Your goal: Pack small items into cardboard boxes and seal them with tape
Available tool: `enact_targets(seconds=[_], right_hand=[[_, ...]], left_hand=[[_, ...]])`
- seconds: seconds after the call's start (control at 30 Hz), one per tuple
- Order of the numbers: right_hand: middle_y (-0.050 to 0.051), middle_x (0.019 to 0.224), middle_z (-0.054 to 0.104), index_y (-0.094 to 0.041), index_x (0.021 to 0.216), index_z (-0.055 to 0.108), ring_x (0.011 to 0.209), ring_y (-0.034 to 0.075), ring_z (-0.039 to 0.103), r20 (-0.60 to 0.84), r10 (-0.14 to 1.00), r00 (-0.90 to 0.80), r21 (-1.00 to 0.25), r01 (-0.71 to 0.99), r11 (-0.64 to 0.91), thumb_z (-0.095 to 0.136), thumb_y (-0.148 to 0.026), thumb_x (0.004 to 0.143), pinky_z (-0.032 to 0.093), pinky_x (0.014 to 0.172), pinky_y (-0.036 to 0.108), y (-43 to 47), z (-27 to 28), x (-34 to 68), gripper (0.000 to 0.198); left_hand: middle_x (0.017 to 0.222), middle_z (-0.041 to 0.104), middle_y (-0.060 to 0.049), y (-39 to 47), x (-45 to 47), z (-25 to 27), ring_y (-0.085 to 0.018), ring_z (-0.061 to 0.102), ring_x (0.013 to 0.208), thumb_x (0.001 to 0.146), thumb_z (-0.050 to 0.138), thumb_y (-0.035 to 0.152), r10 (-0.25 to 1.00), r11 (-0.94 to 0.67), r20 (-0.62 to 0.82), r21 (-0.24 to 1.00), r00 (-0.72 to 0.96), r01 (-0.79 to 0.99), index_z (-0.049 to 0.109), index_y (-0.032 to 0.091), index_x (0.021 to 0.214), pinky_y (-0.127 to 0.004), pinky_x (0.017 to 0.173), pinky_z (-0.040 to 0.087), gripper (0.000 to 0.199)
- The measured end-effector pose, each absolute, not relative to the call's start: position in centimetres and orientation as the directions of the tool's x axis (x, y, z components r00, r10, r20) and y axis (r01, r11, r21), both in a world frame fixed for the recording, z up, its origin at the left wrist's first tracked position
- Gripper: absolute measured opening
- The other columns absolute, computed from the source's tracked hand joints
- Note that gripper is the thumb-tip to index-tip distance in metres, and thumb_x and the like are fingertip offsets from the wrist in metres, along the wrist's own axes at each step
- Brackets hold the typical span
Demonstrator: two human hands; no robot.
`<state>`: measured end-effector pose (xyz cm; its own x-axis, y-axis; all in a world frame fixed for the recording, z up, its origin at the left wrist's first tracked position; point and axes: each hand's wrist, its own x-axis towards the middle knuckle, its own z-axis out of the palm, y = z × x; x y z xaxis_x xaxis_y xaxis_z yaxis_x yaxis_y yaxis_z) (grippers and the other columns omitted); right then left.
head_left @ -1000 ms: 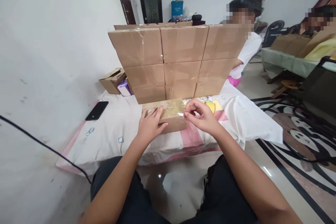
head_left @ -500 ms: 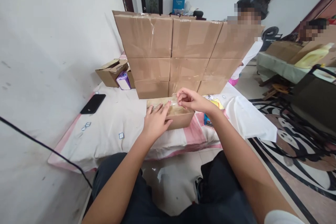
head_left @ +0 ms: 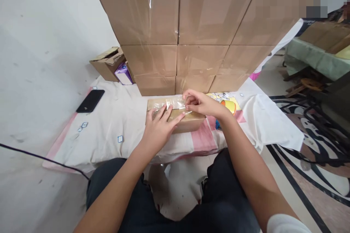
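A small cardboard box (head_left: 188,125) lies on the cloth-covered table in front of me. Clear packing tape (head_left: 175,104) runs along the seam on its top. My left hand (head_left: 160,125) rests on the box with its fingers spread, their tips on the tape. At the right part of the top, my right hand (head_left: 198,102) pinches the tape between thumb and fingers. Past my right wrist stands a yellow and orange roll (head_left: 229,107), with a blue item partly hidden below it.
A wall of stacked taped cartons (head_left: 177,58) rises just behind the box. To the left are a black phone (head_left: 90,101), an open carton (head_left: 106,66) and a purple-and-white box (head_left: 124,74). A person in white stands behind the stack at the right. A black cable (head_left: 43,158) hangs at the left.
The view has tipped down and come closer, so the carton stack looks larger. My left fingers have spread wider over the tape. My right hand still pinches the tape.
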<state>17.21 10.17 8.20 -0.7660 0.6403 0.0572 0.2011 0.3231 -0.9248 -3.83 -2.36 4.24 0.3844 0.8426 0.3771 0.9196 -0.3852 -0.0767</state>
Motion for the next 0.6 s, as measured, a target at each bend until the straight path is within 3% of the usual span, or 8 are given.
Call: enact_targets(seconds=[0.13,0.3,0.43,0.6], right_hand=[[-0.003,0.083,0.062,-0.025,0.106,0.05,0.075,0.014,0.058,0.06,0.648,-0.759,-0.917,0.214,0.336,0.061,-0.018,0.084,0.041,0.065,0.026,9.4,8.6,17.1,0.025],[-0.002,0.086,0.06,-0.025,0.103,0.049,0.077,0.013,0.057,0.138,0.761,-0.633,-0.941,0.157,0.301,0.067,-0.023,0.083,0.039,0.063,0.024,8.2,10.2,17.6,0.027],[-0.003,0.085,0.057,-0.025,0.103,0.048,0.074,0.012,0.055,0.047,0.776,-0.629,-0.957,0.196,0.216,0.071,-0.026,0.081,0.04,0.061,0.023,7.7,10.2,18.1,0.032],[-0.003,0.086,0.06,-0.026,0.105,0.047,0.068,0.012,0.055,-0.099,0.741,-0.664,-0.941,0.304,0.147,0.066,-0.027,0.083,0.041,0.059,0.024,8.0,9.0,18.0,0.03]], left_hand=[[0.153,0.051,-0.015,-2.5,-3.7,4.3,-0.037,0.049,0.141,0.102,0.047,0.027,0.845,-0.379,0.375,-0.085,0.382,0.921,0.053,0.037,0.145,-0.06,0.101,0.042,0.044],[0.153,0.051,-0.013,-2.7,-3.8,4.4,-0.034,0.047,0.142,0.102,0.049,0.026,0.862,-0.373,0.368,-0.007,0.349,0.928,0.04,0.03,0.154,-0.057,0.105,0.039,0.054],[0.149,0.055,-0.015,-2.7,-3.8,4.3,-0.032,0.048,0.141,0.1,0.053,0.026,0.868,-0.359,0.382,0.04,0.318,0.933,0.033,0.019,0.157,-0.055,0.108,0.038,0.061],[0.149,0.055,-0.014,-2.5,-3.7,3.8,-0.037,0.051,0.138,0.099,0.049,0.016,0.808,-0.396,0.431,-0.105,0.401,0.912,0.041,0.031,0.154,-0.057,0.106,0.042,0.057]])
